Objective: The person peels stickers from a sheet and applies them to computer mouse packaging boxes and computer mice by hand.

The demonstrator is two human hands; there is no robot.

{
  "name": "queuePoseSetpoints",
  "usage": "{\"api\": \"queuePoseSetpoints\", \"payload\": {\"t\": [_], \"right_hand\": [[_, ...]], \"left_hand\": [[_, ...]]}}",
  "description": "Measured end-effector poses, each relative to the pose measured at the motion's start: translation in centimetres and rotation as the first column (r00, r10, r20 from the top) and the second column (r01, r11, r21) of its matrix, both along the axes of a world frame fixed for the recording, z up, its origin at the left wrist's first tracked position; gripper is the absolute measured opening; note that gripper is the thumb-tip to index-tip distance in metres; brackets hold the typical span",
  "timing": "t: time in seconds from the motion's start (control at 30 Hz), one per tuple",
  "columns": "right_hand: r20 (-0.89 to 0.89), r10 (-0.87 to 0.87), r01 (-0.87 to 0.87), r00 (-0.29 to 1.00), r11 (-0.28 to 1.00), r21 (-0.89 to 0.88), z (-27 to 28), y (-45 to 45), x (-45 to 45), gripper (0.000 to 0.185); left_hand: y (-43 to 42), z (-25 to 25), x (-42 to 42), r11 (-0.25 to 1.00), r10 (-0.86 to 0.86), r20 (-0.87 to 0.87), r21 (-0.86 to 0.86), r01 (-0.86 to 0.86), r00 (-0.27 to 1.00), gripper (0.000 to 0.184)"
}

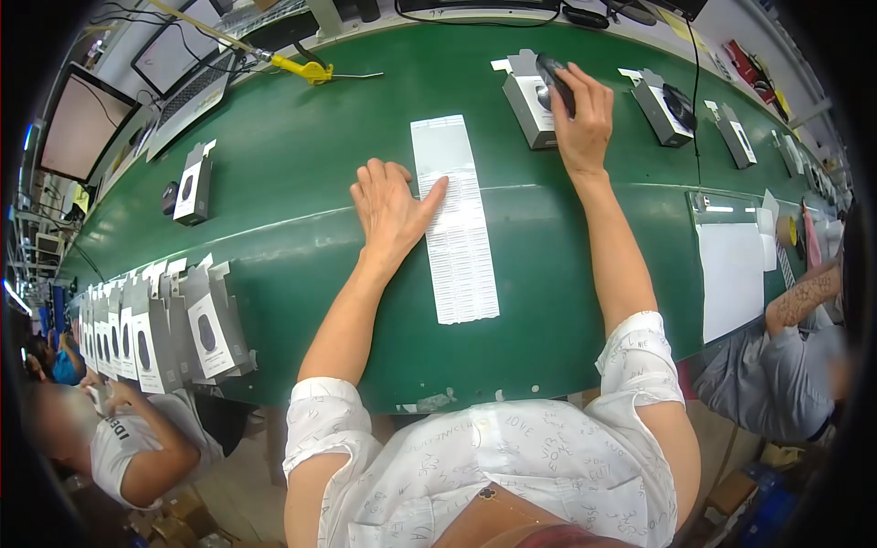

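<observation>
My right hand [583, 123] is closed around a black computer mouse [555, 82] at the back of the green table. Just under and left of the mouse stands a grey and white box [530, 108], its top flaps up. Whether mouse and box touch, I cannot tell. A long white sheet of printed labels [461, 237] lies in front of me. My left hand [391, 205] rests at its left side with fingers spread, the thumb on the sheet's edge.
Several similar boxes [215, 329] stand at the left front. A single box [192, 187] is farther back. On the right are another box with a black mouse [678, 105] and a clipboard [731, 274]. A yellow-handled tool [306, 69] lies at the back. People sit on both sides.
</observation>
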State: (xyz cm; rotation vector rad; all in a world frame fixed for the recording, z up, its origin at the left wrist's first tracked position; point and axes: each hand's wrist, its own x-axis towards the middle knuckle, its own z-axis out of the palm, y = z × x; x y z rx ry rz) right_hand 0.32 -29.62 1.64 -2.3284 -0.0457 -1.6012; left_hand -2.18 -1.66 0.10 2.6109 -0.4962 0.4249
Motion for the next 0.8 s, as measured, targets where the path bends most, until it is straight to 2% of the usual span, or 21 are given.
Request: {"api": "queuePoseSetpoints", "payload": {"t": [0.03,0.1,0.2,0.23,0.37,0.4,0.43,0.5,0.53,0.57,0.63,0.67,0.8], "right_hand": [[-0.074,-0.035,0.03,0.997,0.998,-0.06,-0.4,-0.3,0.0,0.029],[-0.098,-0.082,0.074,0.992,0.994,-0.084,-0.9,-0.3,0.1,0.025],[-0.135,0.053,-0.066,0.989,0.993,-0.097,-1.6,0.5,-0.2,0.019],[-0.215,0.065,-0.087,0.974,0.992,-0.094,-2.1,1.0,-0.6,0.017],[-0.303,0.034,-0.061,0.952,0.995,-0.081,-2.6,1.0,-1.2,0.036],[-0.327,0.024,-0.053,0.945,0.996,-0.078,-2.5,1.0,-1.5,0.053],[-0.351,-0.001,-0.027,0.936,0.997,-0.076,-2.3,1.1,-1.7,0.063],[-0.347,-0.049,0.041,0.937,0.999,-0.031,-2.4,1.5,-1.6,0.068],[-0.381,-0.097,0.081,0.919,0.995,-0.059,-2.7,1.4,-1.4,0.069],[-0.396,-0.119,0.097,0.911,0.992,-0.075,-2.8,1.4,-1.1,0.068],[-0.367,-0.111,0.087,0.924,0.993,-0.081,-3.2,0.7,0.1,0.067],[-0.361,-0.131,0.104,0.923,0.99,-0.092,-3.3,0.3,0.7,0.066],[-0.276,-0.155,0.126,0.948,0.985,-0.12,-2.2,0.2,1.5,0.064]], "left_hand": [[0.0,0.0,0.0,0.999,-0.009,-0.04,0.045,0.011,0.999,0.046],[0.0,-0.2,-0.2,0.999,-0.03,-0.031,0.025,0.03,0.999,0.045],[-0.1,-0.6,-0.2,0.998,-0.053,-0.049,-0.035,0.051,0.997,0.044],[-0.1,-0.8,0.0,0.997,-0.049,-0.074,-0.069,0.044,0.996,0.044],[0.3,-2.1,0.8,0.975,-0.071,-0.078,-0.217,0.053,0.994,0.029],[0.4,-2.4,1.0,0.949,-0.083,-0.078,-0.309,0.055,0.993,0.026],[0.3,-2.6,1.2,0.904,-0.076,-0.167,-0.427,-0.003,0.983,0.026],[0.5,-2.2,1.3,0.781,-0.145,-0.272,-0.622,-0.059,0.951,0.023],[0.1,-1.5,1.0,0.674,-0.217,-0.227,-0.739,-0.023,0.949,0.016],[-0.3,-1.2,1.0,0.668,-0.225,-0.224,-0.744,-0.017,0.948,0.016],[-0.1,-0.9,0.9,0.467,-0.287,-0.229,-0.882,-0.073,0.93,0.015],[0.1,-1.4,1.2,0.413,-0.311,-0.216,-0.908,-0.073,0.926,0.017],[0.4,-1.8,1.7,0.35,-0.349,-0.221,-0.932,-0.092,0.911,0.02]]}}
